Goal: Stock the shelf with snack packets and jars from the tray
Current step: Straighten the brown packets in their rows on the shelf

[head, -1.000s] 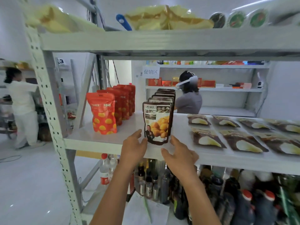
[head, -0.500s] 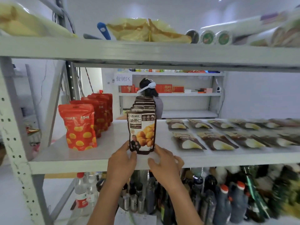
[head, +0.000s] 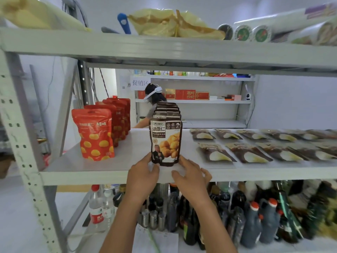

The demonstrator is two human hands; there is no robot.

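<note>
A brown chestnut packet (head: 165, 141) stands upright near the front of the middle shelf (head: 113, 175), heading a row of like brown packets (head: 166, 111) behind it. My left hand (head: 144, 173) touches its lower left corner and my right hand (head: 191, 175) its lower right corner, index fingers along the sides and thumbs just below its base. To the left stands a row of red packets (head: 94, 134). Flat brown packets (head: 248, 152) lie in rows on the right of the shelf. No tray or jars are in view.
The top shelf (head: 164, 50) carries yellow bags (head: 175, 24) and rolls. Bottles (head: 251, 216) crowd the lower level. A perforated steel upright (head: 23, 143) stands at the left. Beyond the rack, a person (head: 153, 99) with a headset bends near another shelf unit.
The view has swung left and closer to the shelf. Both hands stay at the foot of the brown packet, drawn in a little tighter against its lower corners.
</note>
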